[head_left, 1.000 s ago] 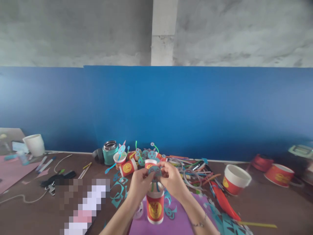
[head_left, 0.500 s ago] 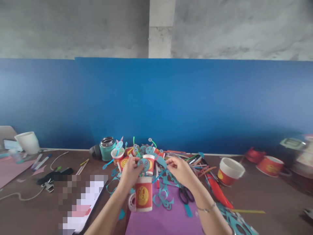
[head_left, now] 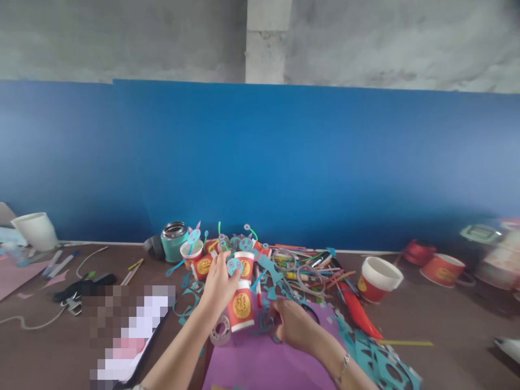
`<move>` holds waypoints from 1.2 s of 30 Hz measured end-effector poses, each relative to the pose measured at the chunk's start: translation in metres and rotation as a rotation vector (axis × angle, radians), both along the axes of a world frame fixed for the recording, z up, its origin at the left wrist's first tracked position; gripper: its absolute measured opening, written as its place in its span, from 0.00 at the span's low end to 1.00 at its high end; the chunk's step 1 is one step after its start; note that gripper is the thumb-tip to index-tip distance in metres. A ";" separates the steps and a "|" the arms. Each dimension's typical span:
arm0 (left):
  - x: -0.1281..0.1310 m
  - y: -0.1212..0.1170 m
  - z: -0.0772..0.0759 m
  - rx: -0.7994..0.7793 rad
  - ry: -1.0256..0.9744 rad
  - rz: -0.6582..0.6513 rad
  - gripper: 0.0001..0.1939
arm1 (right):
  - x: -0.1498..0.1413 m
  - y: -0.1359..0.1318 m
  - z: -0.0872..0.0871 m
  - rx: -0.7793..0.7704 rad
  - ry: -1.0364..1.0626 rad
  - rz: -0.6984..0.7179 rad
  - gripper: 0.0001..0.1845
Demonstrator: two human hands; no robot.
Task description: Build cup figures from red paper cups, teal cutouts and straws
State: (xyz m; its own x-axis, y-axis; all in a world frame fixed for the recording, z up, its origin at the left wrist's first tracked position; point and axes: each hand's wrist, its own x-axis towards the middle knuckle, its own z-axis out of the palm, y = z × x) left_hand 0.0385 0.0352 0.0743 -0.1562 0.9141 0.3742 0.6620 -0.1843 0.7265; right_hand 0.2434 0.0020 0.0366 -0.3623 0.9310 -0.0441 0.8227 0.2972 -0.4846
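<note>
My left hand [head_left: 222, 277] is closed at the top of a red and white paper cup [head_left: 241, 306] with a yellow emblem. The cup tilts slightly above a purple sheet [head_left: 260, 360]. A round blue paper face [head_left: 234, 266] shows by my left fingertips. My right hand [head_left: 293, 326] is low over the purple sheet, its fingers curled among blue paper scraps [head_left: 266, 317]; what they pinch, if anything, is hidden. Behind that hand, dark scissors [head_left: 311, 312] are partly covered. A roll of clear tape [head_left: 220, 329] lies left of the cup.
Decorated paper cups [head_left: 203, 266] cluster at the back, beside a teal thermos [head_left: 174, 241]. To the right are pens and straws [head_left: 309, 273], a red pouch [head_left: 361, 314], a stack of cups [head_left: 379, 279] and cut blue paper [head_left: 384, 360]. A blurred-out phone-like object [head_left: 142, 336] lies left.
My right hand has moved down from beside the blue paper face to the scraps on the purple sheet. My left hand still holds the cup, which now tilts and sits slightly higher in view.
</note>
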 end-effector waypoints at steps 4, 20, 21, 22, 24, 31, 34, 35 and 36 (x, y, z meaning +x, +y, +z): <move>0.020 -0.026 0.016 0.246 0.093 -0.076 0.16 | -0.001 0.003 -0.002 0.077 -0.001 -0.009 0.12; 0.075 -0.096 -0.120 0.850 0.538 -0.302 0.07 | 0.016 0.024 0.008 0.125 0.241 -0.291 0.14; 0.076 -0.096 -0.117 0.850 0.537 -0.322 0.07 | 0.016 0.024 0.007 0.161 0.217 -0.315 0.16; 0.077 -0.097 -0.115 0.841 0.539 -0.347 0.06 | 0.016 0.024 0.007 0.203 0.181 -0.331 0.19; 0.077 -0.098 -0.115 0.799 0.557 -0.395 0.05 | 0.016 0.020 0.009 0.260 0.083 -0.299 0.19; 0.057 -0.095 -0.120 0.680 0.716 -0.378 0.13 | 0.010 -0.002 0.024 0.073 -0.298 -0.033 0.19; 0.049 -0.094 -0.116 0.597 0.789 -0.417 0.22 | 0.009 -0.005 0.029 0.074 -0.411 -0.059 0.19; 0.048 -0.095 -0.115 0.564 0.779 -0.388 0.23 | 0.008 -0.005 0.031 0.074 -0.438 -0.078 0.18; 0.049 -0.096 -0.114 0.532 0.756 -0.345 0.23 | 0.008 -0.004 0.032 0.076 -0.453 -0.092 0.17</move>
State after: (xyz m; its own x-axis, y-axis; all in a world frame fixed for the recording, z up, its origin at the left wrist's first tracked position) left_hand 0.0880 -0.0613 -0.0402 0.5372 0.5480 0.6413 0.7665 -0.6344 -0.0999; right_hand 0.2517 -0.0022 0.0684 -0.2382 0.9651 -0.1090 0.9709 0.2339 -0.0506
